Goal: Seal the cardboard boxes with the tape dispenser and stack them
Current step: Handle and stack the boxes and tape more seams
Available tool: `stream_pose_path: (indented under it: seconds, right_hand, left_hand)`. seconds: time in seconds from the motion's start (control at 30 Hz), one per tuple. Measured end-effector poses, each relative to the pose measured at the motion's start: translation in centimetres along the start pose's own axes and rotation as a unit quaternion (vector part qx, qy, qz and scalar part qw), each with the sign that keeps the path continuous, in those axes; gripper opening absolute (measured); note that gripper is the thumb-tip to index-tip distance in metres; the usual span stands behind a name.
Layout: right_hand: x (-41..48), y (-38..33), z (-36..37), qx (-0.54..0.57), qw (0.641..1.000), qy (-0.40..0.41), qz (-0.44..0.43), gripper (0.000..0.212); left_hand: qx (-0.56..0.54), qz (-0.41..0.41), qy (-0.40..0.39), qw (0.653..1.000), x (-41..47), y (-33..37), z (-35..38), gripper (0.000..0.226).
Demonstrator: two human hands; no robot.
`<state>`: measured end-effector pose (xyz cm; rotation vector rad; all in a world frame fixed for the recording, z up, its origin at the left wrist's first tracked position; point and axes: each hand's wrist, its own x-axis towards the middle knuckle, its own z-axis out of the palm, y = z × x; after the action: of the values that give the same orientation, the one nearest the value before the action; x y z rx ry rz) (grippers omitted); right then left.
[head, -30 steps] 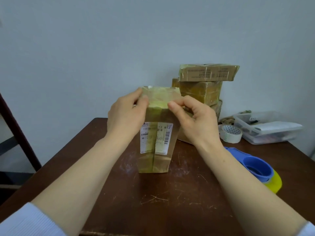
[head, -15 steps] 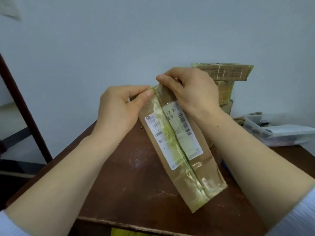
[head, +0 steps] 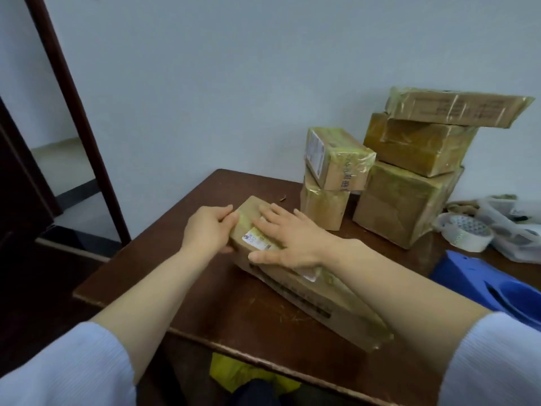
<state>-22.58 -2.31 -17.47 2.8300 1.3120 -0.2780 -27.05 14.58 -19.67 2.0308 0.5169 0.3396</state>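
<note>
Against a pale wall (head: 234, 83), taped boxes (head: 409, 200) stand stacked at the back of a scuffed brown table (head: 181, 288). A long cardboard box (head: 307, 291) lies flat mid-table, the left hand (head: 207, 232) gripping its far end, the right hand (head: 292, 238) pressed flat on top, fingers spread. A blue tape dispenser (head: 480, 276) sits to its right.

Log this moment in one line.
long box: lying on table | left hand: grips its far end | right hand: pressed flat on top | tape dispenser: untouched

Left hand (head: 209, 231) curled in grip; right hand (head: 289, 240) pressed flat.
</note>
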Motion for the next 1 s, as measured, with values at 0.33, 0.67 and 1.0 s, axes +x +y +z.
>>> stream_pose_path:
  seconds: [0.33, 0.67, 1.0]
  right_hand:
    - [-0.3, 0.1, 2.2, 0.005, 0.999, -0.033, -0.003, 0.078]
    - [-14.2, 4.8, 3.9, 0.061, 0.994, 0.054, 0.068, 0.071]
    - [-12.6, 2.6, 5.7, 0.214, 0.943, 0.115, 0.229, 0.08]
  left_hand:
    - [0.376, 0.227, -0.135, 0.888, 1.0, -1.5, 2.0, 0.049]
    - [0.406, 0.222, -0.134, 0.876, 0.7, -1.5, 2.1, 0.05]
    - [0.197, 0.121, 0.082, 0.969, -4.4, 0.2, 4.1, 0.056]
